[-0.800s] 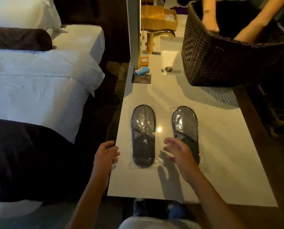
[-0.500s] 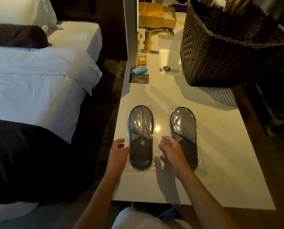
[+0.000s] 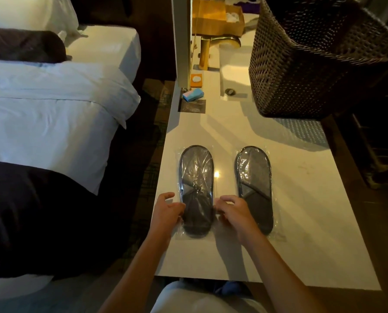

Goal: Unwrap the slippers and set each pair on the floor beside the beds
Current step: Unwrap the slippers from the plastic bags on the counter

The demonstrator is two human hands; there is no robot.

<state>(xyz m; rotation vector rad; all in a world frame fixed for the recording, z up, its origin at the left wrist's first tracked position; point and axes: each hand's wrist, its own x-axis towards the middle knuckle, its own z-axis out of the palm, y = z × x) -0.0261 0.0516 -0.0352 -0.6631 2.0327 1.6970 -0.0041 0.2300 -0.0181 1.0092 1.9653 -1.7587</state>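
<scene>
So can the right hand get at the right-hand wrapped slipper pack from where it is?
Probably yes: the right hand sits just beside the right slipper pack on the counter, with nothing between them.

We see woven basket (image 3: 306,64) on white counter (image 3: 301,199), gold faucet (image 3: 213,46) behind, blue sponge (image 3: 193,95) near edge.

2 wrapped slipper packs (image 3: 197,190) (image 3: 254,188) side by side on counter (image 3: 301,222); basket (image 3: 312,64) behind.
</scene>
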